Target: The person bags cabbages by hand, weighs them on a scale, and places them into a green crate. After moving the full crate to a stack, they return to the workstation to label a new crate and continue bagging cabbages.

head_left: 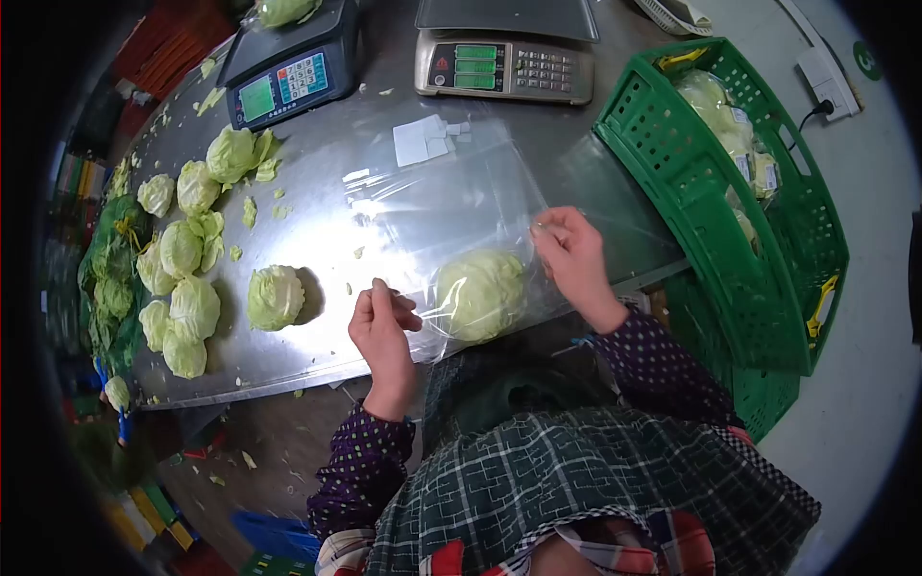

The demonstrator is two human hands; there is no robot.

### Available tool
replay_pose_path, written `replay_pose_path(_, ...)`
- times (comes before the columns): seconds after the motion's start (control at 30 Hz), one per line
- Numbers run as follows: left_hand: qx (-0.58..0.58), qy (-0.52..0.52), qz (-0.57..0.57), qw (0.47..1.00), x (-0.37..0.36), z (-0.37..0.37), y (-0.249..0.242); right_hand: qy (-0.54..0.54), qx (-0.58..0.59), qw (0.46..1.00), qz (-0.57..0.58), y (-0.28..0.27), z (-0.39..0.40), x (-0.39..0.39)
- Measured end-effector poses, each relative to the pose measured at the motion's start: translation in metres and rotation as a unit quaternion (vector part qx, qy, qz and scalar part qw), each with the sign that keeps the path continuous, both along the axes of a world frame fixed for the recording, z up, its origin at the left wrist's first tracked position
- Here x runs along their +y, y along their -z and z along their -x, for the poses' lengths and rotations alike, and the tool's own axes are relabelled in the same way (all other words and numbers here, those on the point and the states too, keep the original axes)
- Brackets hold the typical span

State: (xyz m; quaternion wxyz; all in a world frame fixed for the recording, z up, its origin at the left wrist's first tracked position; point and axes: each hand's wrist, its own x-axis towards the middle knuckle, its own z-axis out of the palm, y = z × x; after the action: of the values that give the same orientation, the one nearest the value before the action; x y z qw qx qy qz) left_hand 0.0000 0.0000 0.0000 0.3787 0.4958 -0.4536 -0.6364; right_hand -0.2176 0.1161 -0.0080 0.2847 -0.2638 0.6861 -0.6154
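Observation:
A pale green head of lettuce [478, 296] sits inside a clear plastic bag [461, 192] near the front edge of the metal table. To its right, my right hand [573, 261] pinches the bag's film between thumb and fingertips. My left hand [380, 324] is on the other side, its fingers curled closed at the film's left edge; exactly how much plastic lies between them is hard to see. Another lettuce head [275, 298], unwrapped, rests further left. Some small white labels [423, 140] lie by the far part of the bag.
Two scales, one blue-grey [288, 86] and one silver [504, 69], stand along the back. Several bare lettuces [182, 250] and loose leaves lie at left beside a green net sack [110, 278]. A green crate [663, 144] with bagged lettuces [720, 115] borders the table's right side.

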Motion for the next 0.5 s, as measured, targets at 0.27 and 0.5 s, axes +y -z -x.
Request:
replay_pose_path(0.27,-0.269,0.228,0.105,0.930,0.009,-0.015,0.047,0.001,-0.152,0.981,-0.123,0.060,-0.032,0.019)
replay_pose_path(0.5,-0.151,0.289,0.033,0.945,0.007,0.001,0.050,-0.142,-0.125,0.979,-0.081,0.047,-0.010,0.012)
